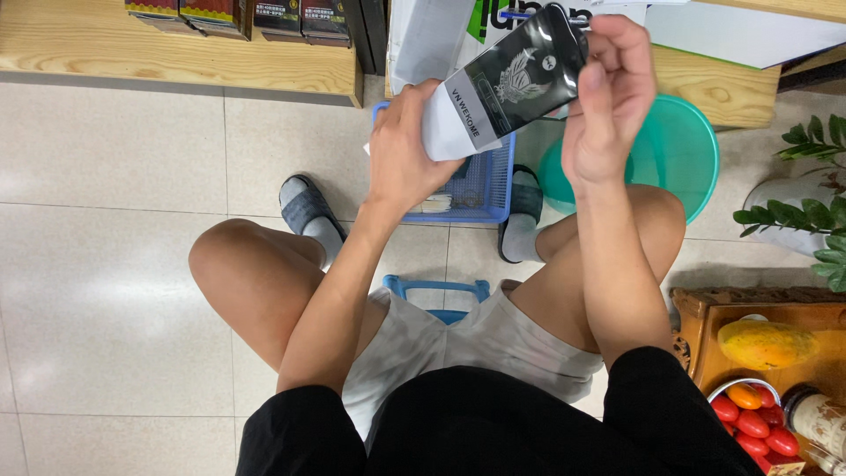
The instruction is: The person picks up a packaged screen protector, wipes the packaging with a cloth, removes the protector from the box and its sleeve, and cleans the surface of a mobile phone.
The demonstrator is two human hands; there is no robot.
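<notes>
I sit on a low blue stool (436, 293) and hold a black and white flat pouch (507, 84) up in front of me with both hands. My left hand (407, 150) grips its white lower end. My right hand (606, 99) pinches its black upper end, thumb on the front. Under the pouch stands a blue mesh basket (486, 181) on the tiled floor, with small pale items inside.
A teal plastic basin (679, 150) sits on the floor to the right. Low wooden shelves (176, 53) with dark boxes run along the top. At right are a potted plant (811, 194) and a wooden tray (705, 326) with a mango and small tomatoes.
</notes>
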